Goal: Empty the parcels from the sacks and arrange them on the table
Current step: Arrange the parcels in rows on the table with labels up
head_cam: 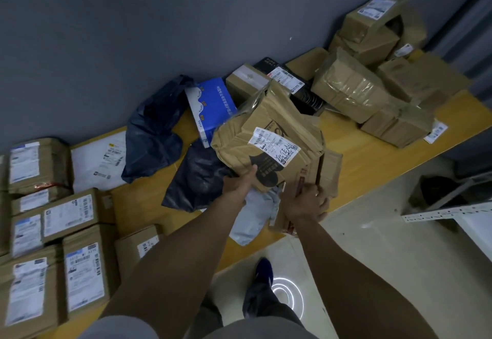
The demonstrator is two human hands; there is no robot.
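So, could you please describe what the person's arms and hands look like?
Both forearms are bare. A grey sleeve shows at the left upper arm. The left hand and right hand wear no gloves, and no watch shows. A small bright glint on a right finger may be a ring.

A parcel sorting or storage room. Taped cardboard boxes [348,88] with barcode shipping labels [277,147] and dark plastic mailers [151,136] crowd a long yellow table [372,152] against a bare grey wall [133,32]; perforated metal shelving [447,212] stands nearby.
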